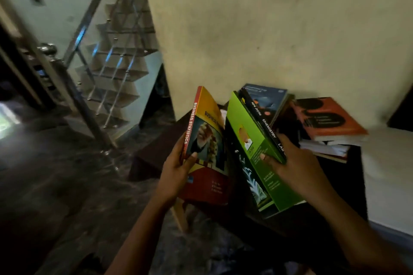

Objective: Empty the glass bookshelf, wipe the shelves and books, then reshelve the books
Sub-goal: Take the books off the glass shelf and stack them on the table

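Your left hand [178, 167] grips the Business Statistics book [207, 131] by its red spine, thumb curled onto the front cover, and holds it upright and tilted a little leftward. Just beside it, your right hand [290, 167] clasps the green book [252, 131] together with the black chemistry book [266, 123] behind it, thumb pressed on the green cover and fingers wrapped round the far side; both lean toward the right. These books stand over the dark worktop [156, 147] against the cream wall [268, 29]. Behind them a blue book [268, 96] leans on the wall, and to the right an orange book [324, 118] lies flat on top of a small pile. You have the glass bookshelf [118, 62] on your left, well apart from the books, its metal rails catching blue light above the dark floor [55, 174].
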Demonstrator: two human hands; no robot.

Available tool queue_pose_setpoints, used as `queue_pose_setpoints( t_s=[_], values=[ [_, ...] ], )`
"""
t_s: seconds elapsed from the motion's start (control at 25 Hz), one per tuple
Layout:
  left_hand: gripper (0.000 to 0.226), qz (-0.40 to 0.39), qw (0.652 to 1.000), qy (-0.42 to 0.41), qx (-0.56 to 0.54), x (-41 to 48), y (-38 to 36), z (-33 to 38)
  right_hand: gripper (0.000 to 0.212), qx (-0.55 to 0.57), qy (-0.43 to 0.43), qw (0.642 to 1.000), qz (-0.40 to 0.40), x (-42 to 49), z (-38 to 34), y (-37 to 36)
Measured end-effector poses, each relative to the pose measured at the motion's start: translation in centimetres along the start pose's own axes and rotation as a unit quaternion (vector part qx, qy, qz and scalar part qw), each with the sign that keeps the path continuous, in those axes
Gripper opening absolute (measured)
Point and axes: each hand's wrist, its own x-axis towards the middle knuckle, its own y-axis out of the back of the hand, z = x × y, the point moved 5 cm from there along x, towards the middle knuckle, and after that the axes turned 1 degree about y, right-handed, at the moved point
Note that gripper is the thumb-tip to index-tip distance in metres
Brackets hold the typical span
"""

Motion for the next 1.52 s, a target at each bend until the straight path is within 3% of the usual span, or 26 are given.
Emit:
queue_pose_setpoints(
  t_s=[0.12,0.28,0.48,0.64,0.76,0.8,0.92,1.04,1.12,1.2,1.32,1.44,1.52],
  values=[
    [0.045,-0.133,0.99,-0.016,-0.042,6.7,-2.8,0.2,0.058,-0.011,-0.071,0.995,0.072,1.7,0.0,0.9],
    [0.037,-0.263,0.954,0.052,-0.131,14.0,-6.6,0.3,0.058,-0.041,-0.159,0.976,0.144,2.9,-0.8,1.4],
    [0.031,-0.28,0.946,0.054,-0.153,24.8,-9.8,-0.1,0.059,-0.065,-0.242,0.941,0.227,5.4,-2.3,1.8],
    [0.037,-0.258,0.963,0.031,-0.075,32.4,-10.8,-5.1,0.052,-0.127,-0.259,0.923,0.256,10.7,-4.2,1.1],
    [0.07,-0.261,0.963,0.064,0.027,35.9,-12.4,-13.1,0.04,-0.219,-0.268,0.909,0.231,16.2,-5.3,-0.1],
    [0.073,-0.259,0.962,0.088,0.003,35.1,-12.1,-13.4,0.037,-0.252,-0.263,0.906,0.213,17.8,-5.8,-0.5],
    [0.048,-0.268,0.94,0.158,-0.14,32.3,-10.1,-10.5,0.036,-0.352,-0.209,0.898,0.16,23.2,-7.8,-2.7],
    [0.056,-0.29,0.874,0.278,-0.273,31.4,-10.0,-10.4,0.026,-0.382,-0.185,0.898,0.112,28.2,-8.4,-6.5],
    [0.064,-0.277,0.853,0.291,-0.331,31.5,-9.6,-10.0,0.024,-0.379,-0.213,0.897,0.083,30.6,-7.6,-9.0],
    [0.065,-0.265,0.861,0.267,-0.342,31.5,-9.0,-9.6,0.023,-0.349,-0.225,0.906,0.088,32.3,-7.0,-10.6],
    [0.067,-0.27,0.867,0.257,-0.332,31.1,-8.4,-10.4,0.024,-0.298,-0.174,0.932,0.111,32.6,-6.7,-12.0],
    [0.066,-0.297,0.857,0.239,-0.345,30.8,-8.5,-11.3,0.044,-0.181,-0.1,0.976,0.064,28.9,-4.7,-12.7],
    [0.063,-0.304,0.85,0.229,-0.364,30.5,-8.7,-11.0,0.065,-0.204,-0.038,0.978,0.025,25.4,-2.3,-12.4]
  ],
)
